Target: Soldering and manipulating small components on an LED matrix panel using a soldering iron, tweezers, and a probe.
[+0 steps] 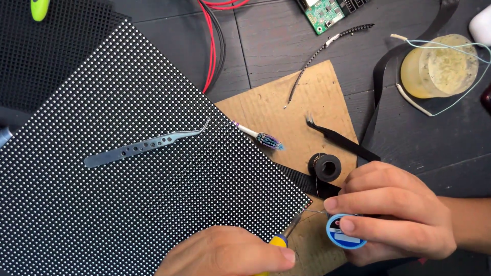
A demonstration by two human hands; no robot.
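Observation:
My left hand (227,253) grips a tool with a yellow and blue handle (279,240), its thin metal tip reaching the near right corner of a large black panel of small white dots (117,168). My right hand (396,214) holds a small round blue and white spool (341,236), with a thin strand drawn out from it to that same corner. Curved metal tweezers (146,144) lie on top of the panel.
A sheet of cardboard (307,102) under the panel carries a toothbrush (261,137), a black brush (340,137) and a black spool (325,167). Farther back are red and black wires (212,46), a green circuit board (325,13) and a yellowish round tub (440,66).

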